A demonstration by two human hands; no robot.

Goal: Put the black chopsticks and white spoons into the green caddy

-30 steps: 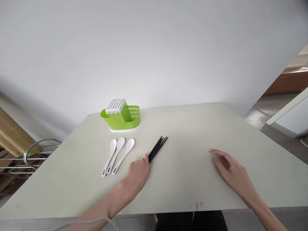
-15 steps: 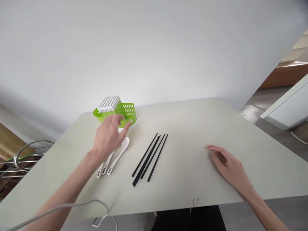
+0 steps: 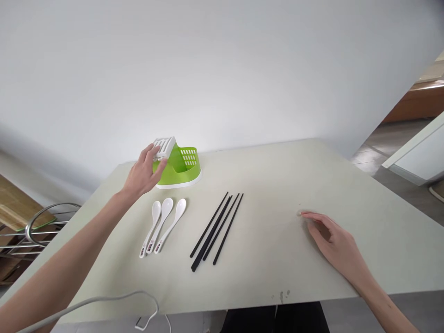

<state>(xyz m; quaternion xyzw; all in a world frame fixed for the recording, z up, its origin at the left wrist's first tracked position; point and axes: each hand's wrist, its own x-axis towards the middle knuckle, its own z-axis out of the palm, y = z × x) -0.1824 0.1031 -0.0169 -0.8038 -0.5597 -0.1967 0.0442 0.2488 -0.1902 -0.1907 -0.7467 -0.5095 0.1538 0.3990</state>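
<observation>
A green and white cutlery holder (image 3: pixel 176 178) stands at the back left of the table, with a slotted white piece (image 3: pixel 166 144) on top. My left hand (image 3: pixel 144 171) is closed on its left side, fingers over the slotted piece and thumb at the front; the hand hides that end. Three white spoons (image 3: pixel 165 210) with printed handles lie side by side below this hand. To their right are several black chopsticks (image 3: pixel 222 226), spread slightly, some close together. My right hand (image 3: pixel 335 245) rests on the table at the right, loosely curved and open, holding nothing.
The pale table (image 3: pixel 270 175) meets a white wall (image 3: pixel 222 78) at the back. A grey cable (image 3: pixel 104 298) crosses the front left corner, passing over my left forearm. Beside the table at left is a metal rack (image 3: pixel 31 231) with a wooden board (image 3: pixel 21 203).
My left hand has moved left and back from in front of the holder onto its left side, uncovering the spoons. The holder appears slightly farther right. My right hand stays put.
</observation>
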